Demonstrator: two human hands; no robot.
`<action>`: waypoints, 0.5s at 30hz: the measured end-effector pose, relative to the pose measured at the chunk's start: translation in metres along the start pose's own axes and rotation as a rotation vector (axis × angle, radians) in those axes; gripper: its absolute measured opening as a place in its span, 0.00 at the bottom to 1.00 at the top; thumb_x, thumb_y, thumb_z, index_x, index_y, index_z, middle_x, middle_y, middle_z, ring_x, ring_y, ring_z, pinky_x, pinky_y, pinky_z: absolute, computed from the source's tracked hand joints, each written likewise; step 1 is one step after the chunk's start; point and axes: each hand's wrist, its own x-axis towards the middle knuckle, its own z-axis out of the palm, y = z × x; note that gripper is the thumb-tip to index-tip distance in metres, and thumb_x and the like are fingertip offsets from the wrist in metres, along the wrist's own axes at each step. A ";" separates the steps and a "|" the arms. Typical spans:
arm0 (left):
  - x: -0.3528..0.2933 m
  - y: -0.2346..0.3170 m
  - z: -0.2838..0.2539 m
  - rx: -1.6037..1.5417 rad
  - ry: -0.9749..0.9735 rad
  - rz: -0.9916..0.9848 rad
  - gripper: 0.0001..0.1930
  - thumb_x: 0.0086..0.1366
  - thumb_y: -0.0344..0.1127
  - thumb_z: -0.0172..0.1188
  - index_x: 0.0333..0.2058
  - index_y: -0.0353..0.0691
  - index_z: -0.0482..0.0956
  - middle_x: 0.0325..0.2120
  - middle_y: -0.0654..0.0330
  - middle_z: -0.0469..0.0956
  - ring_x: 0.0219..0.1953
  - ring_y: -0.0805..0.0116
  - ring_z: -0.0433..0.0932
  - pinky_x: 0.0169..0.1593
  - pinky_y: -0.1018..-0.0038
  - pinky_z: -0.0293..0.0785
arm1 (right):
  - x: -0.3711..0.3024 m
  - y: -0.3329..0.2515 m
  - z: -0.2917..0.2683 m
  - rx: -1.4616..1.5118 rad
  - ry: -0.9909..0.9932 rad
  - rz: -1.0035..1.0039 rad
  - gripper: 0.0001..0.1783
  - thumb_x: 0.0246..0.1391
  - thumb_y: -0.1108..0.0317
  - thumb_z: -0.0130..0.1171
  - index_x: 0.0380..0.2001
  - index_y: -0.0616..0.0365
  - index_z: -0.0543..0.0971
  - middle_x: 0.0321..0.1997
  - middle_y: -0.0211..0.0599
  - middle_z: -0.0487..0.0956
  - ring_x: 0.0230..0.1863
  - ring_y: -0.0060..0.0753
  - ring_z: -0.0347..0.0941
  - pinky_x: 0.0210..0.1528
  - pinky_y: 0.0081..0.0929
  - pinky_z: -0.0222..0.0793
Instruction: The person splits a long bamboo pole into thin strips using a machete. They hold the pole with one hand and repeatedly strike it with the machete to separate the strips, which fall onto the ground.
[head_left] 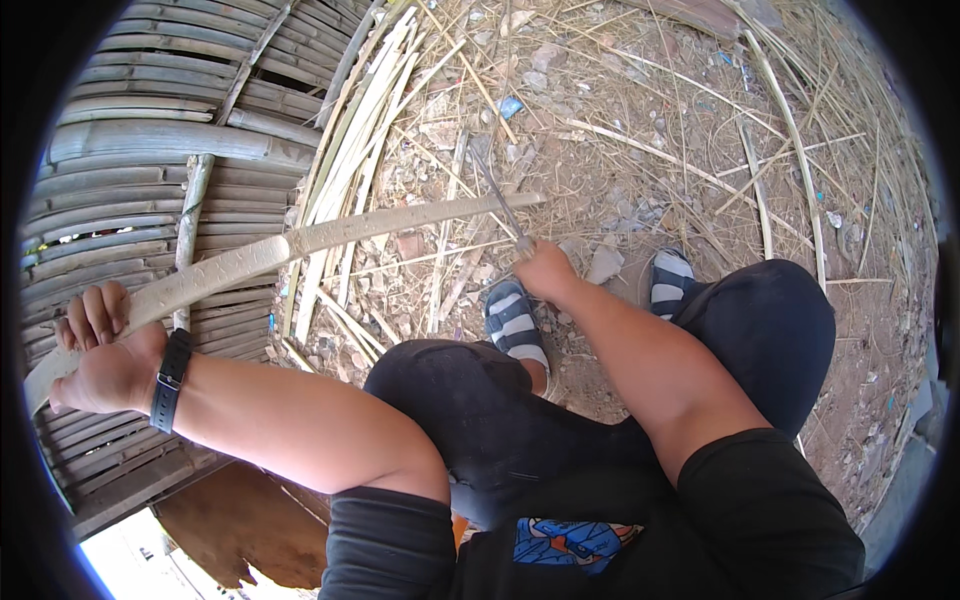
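A long split bamboo piece (pixel 215 272) slants across from the left rim to the middle, its pale face showing a ridge near the centre. My left hand (pixel 108 352), with a dark watch strap at the wrist, is closed around its near end. In my closed right hand (pixel 548 272) is the handle of a knife (pixel 497 190), whose narrow blade points up and to the left. The blade crosses the bamboo near its far tip; whether it touches or has cut in cannot be told.
On the left stands a slatted bamboo wall (pixel 130 150). Pale bamboo strips (pixel 345 150) lie in a bundle beside it. Straw, stones and loose strips cover the dirt ground (pixel 640 170). My striped shoes (pixel 515 318) and bent knees (pixel 770 310) are close below the knife.
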 end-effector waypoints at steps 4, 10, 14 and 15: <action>0.009 0.003 -0.013 -0.082 -0.061 -0.055 0.36 0.67 0.75 0.28 0.23 0.46 0.62 0.13 0.68 0.56 0.14 0.76 0.51 0.20 0.78 0.47 | -0.050 -0.110 0.000 0.015 -0.117 -0.345 0.20 0.48 0.66 0.61 0.45 0.62 0.77 0.31 0.49 0.81 0.32 0.47 0.80 0.37 0.42 0.75; 0.014 0.011 -0.004 -0.072 -0.214 -0.064 0.35 0.67 0.75 0.29 0.23 0.46 0.62 0.13 0.68 0.56 0.14 0.75 0.51 0.20 0.78 0.47 | -0.033 -0.031 0.007 -0.015 0.017 -0.328 0.22 0.48 0.64 0.63 0.46 0.64 0.77 0.35 0.56 0.82 0.38 0.57 0.81 0.42 0.44 0.77; 0.002 0.004 -0.002 -0.049 -0.106 -0.043 0.36 0.67 0.75 0.28 0.24 0.46 0.62 0.13 0.68 0.56 0.14 0.75 0.50 0.20 0.78 0.47 | 0.004 0.040 -0.018 -0.316 0.044 0.109 0.27 0.48 0.62 0.64 0.51 0.63 0.75 0.43 0.60 0.82 0.49 0.57 0.80 0.52 0.45 0.75; 0.003 0.003 -0.002 -0.072 -0.112 -0.046 0.36 0.67 0.75 0.28 0.24 0.46 0.62 0.13 0.68 0.55 0.14 0.75 0.50 0.20 0.78 0.47 | -0.005 0.027 -0.014 -0.255 0.057 0.078 0.27 0.48 0.62 0.64 0.51 0.64 0.75 0.43 0.60 0.82 0.49 0.57 0.80 0.51 0.45 0.75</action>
